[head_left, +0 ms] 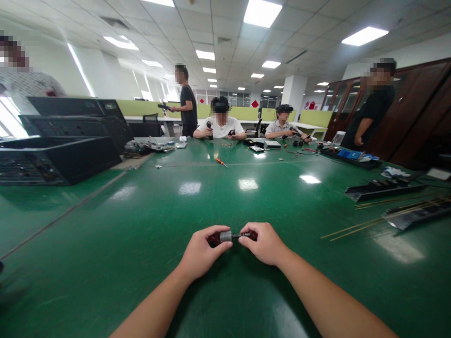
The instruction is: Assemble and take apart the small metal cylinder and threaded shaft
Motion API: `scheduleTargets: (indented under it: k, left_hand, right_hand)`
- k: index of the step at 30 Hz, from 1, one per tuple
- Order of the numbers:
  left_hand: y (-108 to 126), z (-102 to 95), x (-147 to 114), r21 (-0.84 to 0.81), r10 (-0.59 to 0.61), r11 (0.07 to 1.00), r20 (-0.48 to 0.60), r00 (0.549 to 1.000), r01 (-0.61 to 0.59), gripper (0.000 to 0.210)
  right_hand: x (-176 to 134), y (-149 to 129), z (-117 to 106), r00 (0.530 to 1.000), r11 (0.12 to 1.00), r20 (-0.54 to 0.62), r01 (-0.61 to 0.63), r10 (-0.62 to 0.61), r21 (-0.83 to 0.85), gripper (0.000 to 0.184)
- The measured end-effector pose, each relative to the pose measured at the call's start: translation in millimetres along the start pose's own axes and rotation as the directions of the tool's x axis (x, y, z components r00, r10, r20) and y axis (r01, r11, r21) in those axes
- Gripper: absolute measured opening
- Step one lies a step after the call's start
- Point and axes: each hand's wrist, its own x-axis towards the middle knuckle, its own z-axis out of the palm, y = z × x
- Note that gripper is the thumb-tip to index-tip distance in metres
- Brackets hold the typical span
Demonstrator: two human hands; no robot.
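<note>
My left hand (pixel 199 253) is closed around a short silver metal cylinder (pixel 226 236), thumb below and forefinger above. From the cylinder's right end a thin dark shaft (pixel 236 235) runs across to my right hand (pixel 265 245). The thumb and fingers of that hand pinch the shaft's darker, ridged part, and something reddish-brown shows inside the grip. Another reddish-brown patch shows in my left palm, mostly hidden by the fingers. Both hands are just above or resting on the green table (pixel 225 202); contact with it I cannot tell.
An orange-handled screwdriver (pixel 221 162) lies mid-table. Black computer cases (pixel 70 150) stand at left. Black metal trays (pixel 385 188) and thin brass-coloured rods (pixel 355 229) lie at right. Two people with headsets sit opposite among small parts; others stand around.
</note>
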Motion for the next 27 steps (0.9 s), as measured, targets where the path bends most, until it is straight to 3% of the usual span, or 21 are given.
scheduleTargets:
  k: [27]
  left_hand:
    - [-1.0, -1.1, 0.8, -0.031, -0.011, 0.999, -0.010, 1.000, 0.011, 0.037]
  right_hand:
    - [0.1, -0.1, -3.1, 1.000, 0.999, -0.016, -0.013, 0.014, 0.034, 0.007]
